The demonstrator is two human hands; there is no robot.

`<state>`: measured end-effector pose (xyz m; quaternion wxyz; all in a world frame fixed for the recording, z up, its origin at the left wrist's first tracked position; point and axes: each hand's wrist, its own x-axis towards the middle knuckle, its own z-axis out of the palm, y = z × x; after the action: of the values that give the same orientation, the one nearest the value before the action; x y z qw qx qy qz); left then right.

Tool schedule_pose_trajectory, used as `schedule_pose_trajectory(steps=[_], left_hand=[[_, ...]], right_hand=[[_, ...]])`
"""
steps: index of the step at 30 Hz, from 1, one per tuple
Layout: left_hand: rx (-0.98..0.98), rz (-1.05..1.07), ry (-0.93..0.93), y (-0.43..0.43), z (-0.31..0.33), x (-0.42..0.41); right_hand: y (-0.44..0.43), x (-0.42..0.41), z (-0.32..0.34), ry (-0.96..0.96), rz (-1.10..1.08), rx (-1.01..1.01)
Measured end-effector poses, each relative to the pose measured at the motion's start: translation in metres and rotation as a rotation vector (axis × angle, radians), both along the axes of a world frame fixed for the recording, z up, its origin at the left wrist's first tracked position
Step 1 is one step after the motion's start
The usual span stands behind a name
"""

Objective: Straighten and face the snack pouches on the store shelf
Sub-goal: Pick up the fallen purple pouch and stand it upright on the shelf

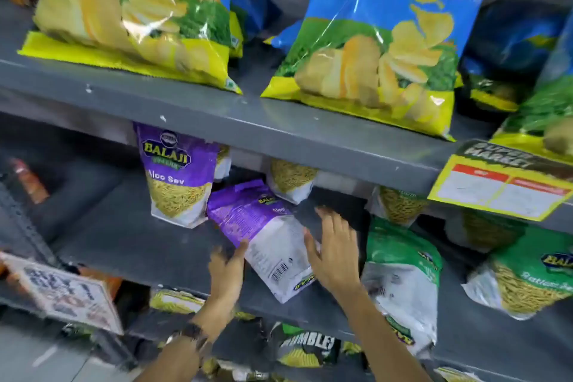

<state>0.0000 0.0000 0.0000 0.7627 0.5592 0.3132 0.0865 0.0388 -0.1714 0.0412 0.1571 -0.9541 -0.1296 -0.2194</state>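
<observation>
A purple and white snack pouch (266,232) lies tilted on the grey middle shelf (130,242), back side up with its barcode showing. My left hand (226,270) touches its lower left edge, thumb against the pouch. My right hand (333,251) is beside its right edge with fingers spread, holding nothing. Another purple pouch (178,170) marked Aloo Sev stands upright and facing out to the left. A green and white pouch (400,282) leans to the right of my right hand; a second green pouch (527,276) stands at far right.
Large blue and yellow chip bags (136,12), (381,37) stand on the upper shelf. A yellow price tag (502,183) hangs off that shelf's edge at right. More pouches sit behind in the middle row (290,178) and on the lower shelf (307,347). A sign (68,295) hangs at lower left.
</observation>
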Motion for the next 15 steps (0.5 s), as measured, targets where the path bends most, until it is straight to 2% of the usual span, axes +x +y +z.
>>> schedule_pose_trajectory(steps=[1,3,5,7,9,15], left_hand=[[-0.092,-0.063,0.072,-0.001,-0.004,0.005],[-0.222,-0.277,0.164,-0.005,-0.017,0.012],[-0.203,-0.38,0.156,-0.006,-0.028,0.014],[-0.167,-0.397,0.098,-0.008,-0.029,0.011],[-0.133,-0.365,0.042,-0.012,-0.026,0.007],[0.001,-0.417,-0.102,-0.01,-0.023,-0.005]], right_hand=[[0.0,0.015,-0.007,0.135,-0.042,0.028],[0.0,0.042,-0.015,0.458,-0.108,0.212],[-0.002,0.064,-0.021,0.769,-0.115,0.498],[-0.006,0.071,-0.03,0.984,-0.071,0.719],[-0.01,0.069,-0.037,1.032,-0.012,0.814],[-0.027,0.042,-0.042,0.885,0.103,1.019]])
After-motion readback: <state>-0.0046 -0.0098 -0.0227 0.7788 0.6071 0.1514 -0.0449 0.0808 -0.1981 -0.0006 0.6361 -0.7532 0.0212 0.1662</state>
